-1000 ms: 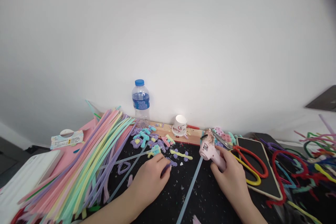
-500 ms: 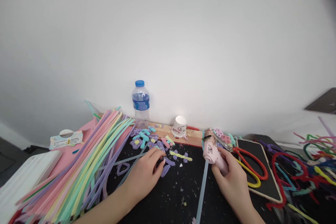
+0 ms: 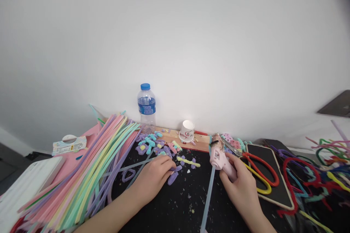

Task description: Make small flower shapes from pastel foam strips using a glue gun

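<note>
My right hand is wrapped round the handle of a pale pink hot glue gun, its scorched nozzle facing the wall. A long translucent glue stick sticks out of its back end. Left of it, my left hand is closed, fingertips pinching a small purple pipe cleaner piece low over the black mat. Part of that piece is hidden by the fingers. Just beyond lie a yellow pipe cleaner stick with purple ends and small turquoise twisted pieces.
Pastel pipe cleaners lie in a large bundle at left. A water bottle and an upturned paper cup stand along the wall. Scissors with red and yellow handles rest on a dark tablet-like board. Tangled pipe cleaners fill the right side.
My left hand has shifted slightly left, then its fingers have closed on the purple piece. The glue gun has swung a little, and its glue stick's tail has moved right.
</note>
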Tool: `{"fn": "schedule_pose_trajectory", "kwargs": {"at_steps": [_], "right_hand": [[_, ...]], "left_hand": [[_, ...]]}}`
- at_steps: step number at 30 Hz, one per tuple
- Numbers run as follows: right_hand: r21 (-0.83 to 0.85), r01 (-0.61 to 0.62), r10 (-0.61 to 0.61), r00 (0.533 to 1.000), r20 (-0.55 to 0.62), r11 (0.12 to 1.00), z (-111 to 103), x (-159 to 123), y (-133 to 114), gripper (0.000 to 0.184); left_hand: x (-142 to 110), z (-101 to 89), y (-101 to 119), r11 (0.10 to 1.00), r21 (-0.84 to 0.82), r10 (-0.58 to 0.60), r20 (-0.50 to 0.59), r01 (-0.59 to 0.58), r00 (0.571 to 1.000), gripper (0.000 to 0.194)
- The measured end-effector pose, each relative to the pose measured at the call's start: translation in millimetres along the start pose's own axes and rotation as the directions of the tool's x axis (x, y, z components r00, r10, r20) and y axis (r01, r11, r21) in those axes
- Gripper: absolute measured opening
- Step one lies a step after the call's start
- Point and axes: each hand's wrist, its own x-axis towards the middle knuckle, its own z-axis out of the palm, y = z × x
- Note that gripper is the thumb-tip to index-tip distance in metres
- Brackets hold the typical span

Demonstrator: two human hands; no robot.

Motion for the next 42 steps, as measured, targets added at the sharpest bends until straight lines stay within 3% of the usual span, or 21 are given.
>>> {"fn": "schedule_pose_trajectory", "kwargs": {"at_steps": [13,19,23,30,33,38,42], "right_hand": [[-0.003,0.011,-0.011,1.0,-0.001,1.0,0.8,0.5,1.0,0.037],[0.099,0.011,-0.011,1.0,0.001,0.995,-4.2,0.4,-5.5,0.034],[0.231,-0.019,0.014,1.0,0.027,0.973,-8.4,0.3,-10.7,0.035],[0.309,-0.079,0.043,0.992,0.122,0.948,-7.2,-4.8,-17.3,0.033],[0.329,-0.087,0.019,0.979,0.203,0.94,-4.5,-11.3,-17.5,0.033],[0.319,-0.066,-0.007,0.975,0.224,0.945,1.9,-22.6,-16.4,0.031],[0.295,0.001,-0.072,0.97,0.232,0.955,6.3,-27.4,-15.0,0.03]], "left_hand": [[-0.2,2.7,0.8,0.995,-0.094,0.026,0.004,-0.025,1.0,0.021],[-0.6,1.0,1.0,0.997,-0.08,0.016,0.008,-0.015,1.0,0.022],[0.2,0.3,1.9,0.992,-0.122,-0.019,-0.013,0.017,1.0,0.022],[1.3,2.1,0.9,0.94,-0.326,-0.153,-0.138,0.101,0.979,0.018],[1.5,5.0,1.6,0.851,-0.48,-0.298,-0.107,0.213,0.949,0.012],[2.7,12.3,-1.0,0.522,-0.784,-0.481,0.053,0.335,0.875,0.017],[3.0,13.7,0.8,0.446,-0.834,-0.509,0.062,0.325,0.859,0.021]]}}
